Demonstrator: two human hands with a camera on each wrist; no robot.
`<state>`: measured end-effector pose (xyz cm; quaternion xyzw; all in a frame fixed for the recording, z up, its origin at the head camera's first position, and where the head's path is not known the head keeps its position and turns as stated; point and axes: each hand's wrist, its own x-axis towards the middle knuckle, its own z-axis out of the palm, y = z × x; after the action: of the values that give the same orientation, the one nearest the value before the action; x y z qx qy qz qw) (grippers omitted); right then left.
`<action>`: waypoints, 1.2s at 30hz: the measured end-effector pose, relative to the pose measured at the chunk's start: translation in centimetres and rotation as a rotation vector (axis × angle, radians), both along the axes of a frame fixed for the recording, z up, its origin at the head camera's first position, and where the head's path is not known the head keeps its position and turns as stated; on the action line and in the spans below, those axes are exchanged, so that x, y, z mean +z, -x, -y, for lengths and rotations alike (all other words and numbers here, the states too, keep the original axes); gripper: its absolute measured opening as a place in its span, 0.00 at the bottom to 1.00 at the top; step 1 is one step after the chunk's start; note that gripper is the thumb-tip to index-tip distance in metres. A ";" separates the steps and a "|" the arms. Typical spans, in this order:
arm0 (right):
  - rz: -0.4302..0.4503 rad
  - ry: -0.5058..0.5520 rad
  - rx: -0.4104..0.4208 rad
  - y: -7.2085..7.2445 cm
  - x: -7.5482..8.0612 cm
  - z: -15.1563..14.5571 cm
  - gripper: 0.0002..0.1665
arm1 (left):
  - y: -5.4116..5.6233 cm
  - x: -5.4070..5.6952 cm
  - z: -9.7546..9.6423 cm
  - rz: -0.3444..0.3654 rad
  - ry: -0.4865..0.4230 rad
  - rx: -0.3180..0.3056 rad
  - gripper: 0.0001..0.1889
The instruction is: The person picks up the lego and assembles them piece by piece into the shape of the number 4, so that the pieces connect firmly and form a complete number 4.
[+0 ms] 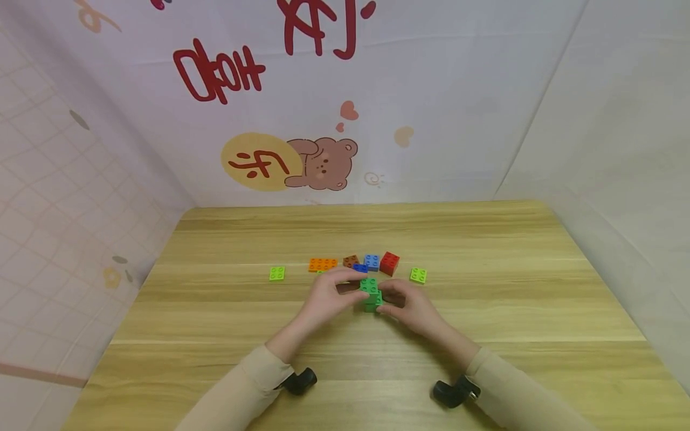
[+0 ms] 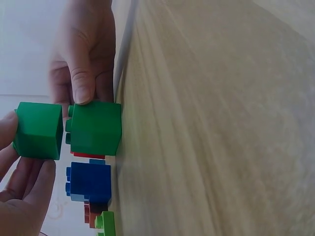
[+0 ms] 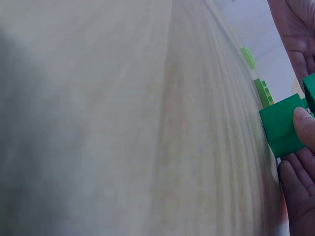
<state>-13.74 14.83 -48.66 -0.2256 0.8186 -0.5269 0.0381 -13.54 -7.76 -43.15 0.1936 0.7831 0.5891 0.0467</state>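
Observation:
My left hand (image 1: 330,297) pinches a green two-by-two toy building block (image 2: 38,131) between thumb and fingers. Just under it, a second green block (image 2: 97,129) stands on the table, gripped by my right hand (image 1: 414,306) with the thumb on its near side. In the left wrist view a narrow gap separates the two blocks, the upper one's hollow underside facing the lower one's studs. Behind them sits a dark blue block (image 2: 90,182), partly hidden by my left hand in the head view.
Behind the hands lie an orange block (image 1: 323,264), a brown block (image 1: 351,261), a light blue block (image 1: 372,261) and a red block (image 1: 390,263). Flat lime blocks lie to the left (image 1: 277,273) and right. The wooden table (image 1: 377,383) meets a printed cloth backdrop.

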 end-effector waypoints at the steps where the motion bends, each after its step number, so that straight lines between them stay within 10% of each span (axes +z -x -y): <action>1: 0.001 -0.001 -0.002 0.0 0.0 0.1 0.22 | 0.0 -0.1 0.0 -0.001 0.007 -0.001 0.18; 21: 0.008 0.017 0.021 -1.4 4.0 1.2 0.20 | -0.2 0.3 -0.5 -0.010 0.040 0.014 0.17; 36: 0.054 0.016 0.013 0.2 0.3 0.4 0.22 | 0.2 0.2 -0.3 -0.008 0.103 -0.001 0.17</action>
<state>-13.90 14.39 -48.36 -0.2170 0.8114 -0.5391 0.0621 -13.76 -7.44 -42.97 0.1938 0.8124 0.5472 0.0540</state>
